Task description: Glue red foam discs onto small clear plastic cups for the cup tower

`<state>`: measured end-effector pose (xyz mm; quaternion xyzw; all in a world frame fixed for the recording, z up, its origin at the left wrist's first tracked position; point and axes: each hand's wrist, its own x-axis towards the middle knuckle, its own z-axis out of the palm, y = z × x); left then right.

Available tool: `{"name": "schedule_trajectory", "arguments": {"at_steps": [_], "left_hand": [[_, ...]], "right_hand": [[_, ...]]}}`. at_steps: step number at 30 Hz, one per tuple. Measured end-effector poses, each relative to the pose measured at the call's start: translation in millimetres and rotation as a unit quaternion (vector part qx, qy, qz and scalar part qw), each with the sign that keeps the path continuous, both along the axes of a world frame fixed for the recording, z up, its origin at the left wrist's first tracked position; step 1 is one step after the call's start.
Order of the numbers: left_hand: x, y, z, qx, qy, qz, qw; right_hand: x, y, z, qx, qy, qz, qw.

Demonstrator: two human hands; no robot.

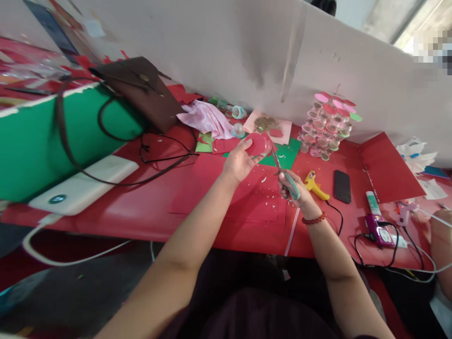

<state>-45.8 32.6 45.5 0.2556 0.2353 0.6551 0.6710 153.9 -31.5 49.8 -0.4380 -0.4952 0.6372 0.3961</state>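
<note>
My left hand (239, 162) is closed on a round piece of red paper (257, 144), held up above the red table (197, 202). My right hand (292, 188) grips a pair of scissors with pale green handles (286, 178); the blades point up and meet the paper's right edge. A red bead bracelet (314, 219) sits on my right wrist. Small paper scraps (270, 195) lie on the red sheet below my hands.
A yellow glue gun (315, 185) and a black phone (342, 186) lie right of my hands. Stacked clear cups with coloured lids (326, 125) stand by the white wall. A brown bag (144, 89), a white power bank (83, 184), a green sheet (284, 155) and another person's arm (441, 245) are nearby.
</note>
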Motion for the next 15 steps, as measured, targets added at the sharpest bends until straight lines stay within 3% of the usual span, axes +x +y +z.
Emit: {"name": "schedule_trajectory", "arguments": {"at_steps": [8, 15], "left_hand": [[10.3, -11.4, 3.9, 0.008, 0.005, -0.061, 0.998], [16.9, -16.4, 5.7, 0.005, 0.009, -0.076, 0.997]], "right_hand": [[2.9, 1.9, 3.0, 0.019, 0.008, -0.027, 0.999], [4.3, 3.1, 3.6, 0.028, 0.012, -0.045, 0.999]]}}
